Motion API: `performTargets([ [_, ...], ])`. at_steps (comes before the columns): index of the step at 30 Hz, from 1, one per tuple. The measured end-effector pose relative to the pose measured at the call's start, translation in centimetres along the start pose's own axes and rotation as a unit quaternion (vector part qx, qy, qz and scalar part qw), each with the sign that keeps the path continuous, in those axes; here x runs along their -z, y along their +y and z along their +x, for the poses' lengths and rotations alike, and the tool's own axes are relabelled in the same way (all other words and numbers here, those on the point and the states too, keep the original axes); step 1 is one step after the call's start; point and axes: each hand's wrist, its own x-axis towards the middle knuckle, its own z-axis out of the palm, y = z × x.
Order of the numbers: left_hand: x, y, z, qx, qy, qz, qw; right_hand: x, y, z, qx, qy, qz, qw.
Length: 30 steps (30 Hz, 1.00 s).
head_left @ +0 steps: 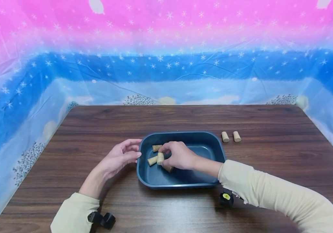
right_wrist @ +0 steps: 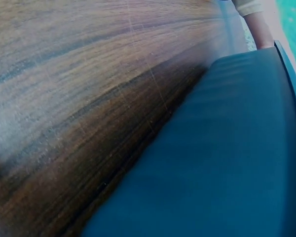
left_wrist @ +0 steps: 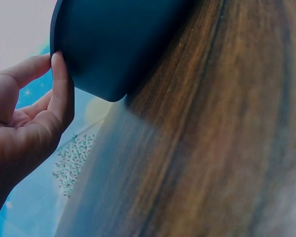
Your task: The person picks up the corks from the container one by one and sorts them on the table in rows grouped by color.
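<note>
A dark blue rectangular tray [head_left: 181, 186] sits on the table. My left hand [head_left: 121, 158] rests its thumb and fingertips against the tray's left end; in the left wrist view the fingers [left_wrist: 61, 91] touch the tray close to its rim. Inside the tray, my right hand [head_left: 181, 156] pinches a cork [head_left: 160, 159] between thumb and fingers. Three other corks lie around it: one behind [head_left: 156, 148], one to its left [head_left: 152, 161], and one partly hidden under the hand [head_left: 168, 169]. The right wrist view shows the tray's outer wall [right_wrist: 207, 148] but not the right hand.
Two more corks, a left one [head_left: 225, 137] and a right one [head_left: 237, 136], stand on the wooden table [head_left: 271, 145] beyond the tray's right end. Patterned cloth [head_left: 160, 64] hangs around the table's back and sides. Black wrist devices hang below both sleeves.
</note>
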Motion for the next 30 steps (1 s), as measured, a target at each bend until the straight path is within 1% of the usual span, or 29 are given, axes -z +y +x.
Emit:
performTargets([
  [7,0.0,-0.1,0.0,0.006,0.003,0.002,1.0000,1.1,-0.2,-0.2,-0.001,0.004,0.011,0.9999],
  [13,0.0,-0.1,0.0,0.004,0.003,0.003,1.0000,2.0,0.1,-0.2,-0.007,0.001,0.062,0.9980],
  [16,0.0,-0.1,0.1,0.004,0.002,0.004,1.0000,2.5,0.3,-0.4,-0.017,0.001,0.084,0.9963],
  [19,0.1,0.0,0.0,0.004,0.001,0.008,1.0000,3.0,0.6,-0.5,-0.018,0.003,0.091,0.9956],
  [23,0.1,0.0,0.0,0.003,0.000,0.010,0.9999,3.6,1.0,-0.7,-0.014,0.008,0.086,0.9961],
  [30,0.0,0.0,0.0,0.002,0.001,0.008,1.0000,4.9,1.7,-1.3,-0.020,0.020,0.090,0.9955],
])
